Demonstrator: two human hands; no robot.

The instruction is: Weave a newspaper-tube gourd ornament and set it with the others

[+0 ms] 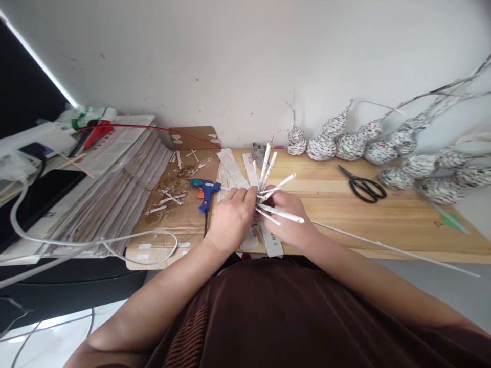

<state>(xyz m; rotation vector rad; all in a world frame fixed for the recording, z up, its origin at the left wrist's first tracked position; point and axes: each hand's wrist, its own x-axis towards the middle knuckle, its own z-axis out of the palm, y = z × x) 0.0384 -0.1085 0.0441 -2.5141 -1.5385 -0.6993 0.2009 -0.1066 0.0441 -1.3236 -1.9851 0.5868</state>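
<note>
Left hand (pixel 235 217) and right hand (pixel 289 217) met over the near edge of the table (pixel 326 212), both closed on a bunch of paper tubes (pixel 265 166). Left fingers were folded over it from the left; right hand curled round the other side, fingertips mostly hidden. Tubes fanned up and to the right between the hands; lower part of the bunch was largely covered. A long thin rod (pixel 395 246) ran from behind the right wrist past the table's near edge; couldn't tell whether it joined the bunch.

Flat paper strips (pixel 235 171) lay under and beyond the hands. Just left, a blue glue gun (pixel 208 193) lay on its side on cardboard (pixel 164 258), nozzle left, with paper scraps (pixel 174 198) scattered near it. Further left stood a newspaper stack (pixel 134 179), a red-handled tool (pixel 100 133) on top. A white cable (pixel 76 241) looped across the stack's front onto the cardboard.

Right of the hands, well apart, black scissors (pixel 364 188) lay partly open, near woven gourds (pixel 321 147) lined along the wall (pixel 230 61) and right end.
</note>
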